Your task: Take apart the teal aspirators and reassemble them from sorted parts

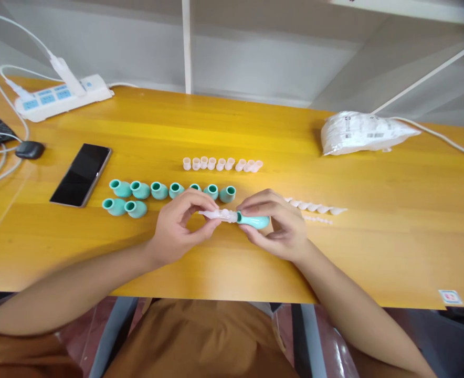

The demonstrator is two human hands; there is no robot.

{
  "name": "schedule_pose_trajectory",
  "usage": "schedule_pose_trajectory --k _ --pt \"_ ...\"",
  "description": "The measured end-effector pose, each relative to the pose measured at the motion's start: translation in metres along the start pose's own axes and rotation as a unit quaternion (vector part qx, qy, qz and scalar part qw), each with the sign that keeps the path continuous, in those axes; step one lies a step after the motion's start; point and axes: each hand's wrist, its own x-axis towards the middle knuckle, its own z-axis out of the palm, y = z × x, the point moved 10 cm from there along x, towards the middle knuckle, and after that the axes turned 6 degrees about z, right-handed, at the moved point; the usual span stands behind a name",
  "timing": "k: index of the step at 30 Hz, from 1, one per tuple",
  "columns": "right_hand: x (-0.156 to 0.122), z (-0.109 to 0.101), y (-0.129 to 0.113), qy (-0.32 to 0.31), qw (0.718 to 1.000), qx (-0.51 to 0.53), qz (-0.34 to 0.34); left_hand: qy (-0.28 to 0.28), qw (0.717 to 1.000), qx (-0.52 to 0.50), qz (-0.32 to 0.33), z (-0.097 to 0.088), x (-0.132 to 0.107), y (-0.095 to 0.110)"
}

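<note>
My left hand [188, 223] pinches a translucent plastic nozzle [223, 214] with a narrow tip on its left end. In my right hand [273, 223] is a teal squeeze bulb [257, 222], lying sideways with its mouth turned left. The nozzle's wide end meets the bulb's mouth; whether it sits inside is too small to tell. Several more teal bulbs [159, 190] stand in two rows to the left, partly behind my left hand. A row of small whitish cups [221, 164] is beyond my hands. Right of my right hand lie whitish pointed tips [313, 207] and tiny pale pieces [318, 219].
A black phone [81, 175] lies on the wooden table [224, 268] at the left. Behind it are a white power strip [64, 98] with cables and a small black device [29, 150]. A white plastic package [364, 133] lies at the back right.
</note>
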Motion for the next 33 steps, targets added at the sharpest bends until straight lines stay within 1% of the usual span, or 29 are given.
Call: schedule_pose_trajectory --k 7,11,15,18,24,30,33 --pt "-0.001 0.001 -0.006 0.007 0.998 -0.055 -0.034 0.012 0.998 -0.049 -0.039 0.001 -0.001 -0.01" --pt "-0.002 0.002 -0.006 0.005 0.997 -0.062 -0.034 0.024 0.996 -0.069 -0.058 -0.002 -0.001 -0.015" --pt "-0.003 0.001 -0.005 0.007 0.996 -0.082 -0.031 0.017 0.994 -0.068 -0.081 -0.003 -0.002 -0.019" --pt "-0.002 0.0 -0.003 0.005 0.996 -0.085 -0.021 0.015 0.994 -0.074 -0.085 -0.003 -0.002 -0.019" --pt "-0.002 -0.003 -0.001 0.013 0.998 -0.055 -0.008 0.021 0.991 -0.1 -0.088 -0.001 -0.004 -0.021" --pt "-0.003 -0.005 -0.001 0.007 0.998 -0.054 -0.003 0.028 0.994 -0.064 -0.09 -0.002 -0.003 -0.018" --pt "-0.002 -0.005 -0.001 0.003 0.998 -0.061 0.0 0.022 0.994 -0.055 -0.094 -0.001 -0.003 -0.017"
